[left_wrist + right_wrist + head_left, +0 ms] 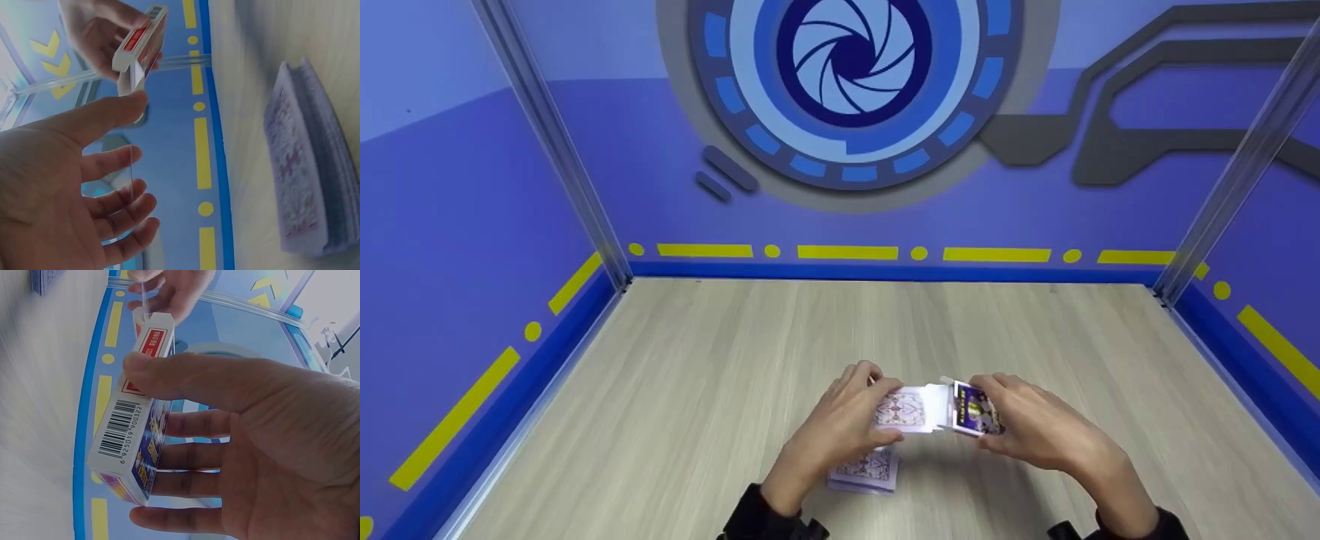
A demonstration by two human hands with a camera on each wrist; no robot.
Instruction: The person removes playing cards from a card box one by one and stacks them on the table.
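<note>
Card box (976, 409) sits in my right hand (1039, 431), thumb and fingers curled round it, open end toward the left hand (840, 427). Left grip pinches a packet of cards (906, 409) at the mouth. Loose stack (867, 472) lies on the desk (675, 390) below. Step, I judge: feeding cards in. Next calls for squaring edges, sliding straight.

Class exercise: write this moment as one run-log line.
right hand: grips card box | left hand: holds cards at box mouth | stack: on table
</note>
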